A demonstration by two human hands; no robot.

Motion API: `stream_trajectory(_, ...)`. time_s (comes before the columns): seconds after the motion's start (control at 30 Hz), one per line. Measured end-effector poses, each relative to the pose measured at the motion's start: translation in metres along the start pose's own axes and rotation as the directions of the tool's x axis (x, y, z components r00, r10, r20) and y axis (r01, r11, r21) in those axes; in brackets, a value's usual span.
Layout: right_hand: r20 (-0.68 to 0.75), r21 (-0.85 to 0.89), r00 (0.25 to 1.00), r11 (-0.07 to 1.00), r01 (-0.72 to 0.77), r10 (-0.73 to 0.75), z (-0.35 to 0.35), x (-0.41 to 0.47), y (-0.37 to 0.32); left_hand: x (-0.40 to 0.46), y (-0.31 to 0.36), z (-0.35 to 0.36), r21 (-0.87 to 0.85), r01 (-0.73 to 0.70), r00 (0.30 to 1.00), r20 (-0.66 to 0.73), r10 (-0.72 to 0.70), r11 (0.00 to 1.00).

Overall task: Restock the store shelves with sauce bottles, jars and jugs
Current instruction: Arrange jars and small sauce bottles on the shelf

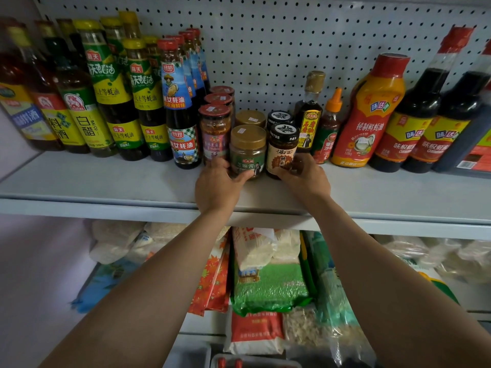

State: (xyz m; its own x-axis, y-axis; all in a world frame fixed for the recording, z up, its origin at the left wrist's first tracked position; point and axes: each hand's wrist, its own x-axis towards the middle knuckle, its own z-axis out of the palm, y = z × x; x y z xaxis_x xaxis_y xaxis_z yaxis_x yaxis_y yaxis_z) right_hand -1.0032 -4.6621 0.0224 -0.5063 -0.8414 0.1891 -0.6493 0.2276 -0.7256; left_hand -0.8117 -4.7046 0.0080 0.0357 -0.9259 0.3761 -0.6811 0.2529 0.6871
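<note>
Grey metal shelf [106, 179] is carrying tall bottles [117, 96] at the left. Mid-shelf, the left hand [216, 185] is curling around a gold-lidded jar [247, 151] standing there, while the right hand [305, 179] is gripping the black-lidded jar [282, 150] just beside it.

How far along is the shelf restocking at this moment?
Largely stocked: bottles line the shelf on both sides, with jars in rows mid-shelf. In hand: the left hand grips the gold-lidded sesame paste jar, the right hand the black-lidded jar, both at the front of their rows. Bare shelf remains in front; remaining stock isn't visible.
</note>
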Motion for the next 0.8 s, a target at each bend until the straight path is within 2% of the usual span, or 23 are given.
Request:
stream_trajectory(0.47, 0.011, -0.003, 1.0, 1.0, 0.012, -0.012, -0.001, -0.001, 0.001, -0.001, -0.002, -0.001, -0.014, -0.004, 1.0, -0.004, 0.004, 1.0)
stream_trajectory(0.8, -0.015, -0.022, 1.0, 1.0, -0.02, 0.019, 0.0, 0.006, -0.003, 0.013, 0.007, 0.002, 0.026, 0.126, 0.991, 0.05, -0.127, 0.992)
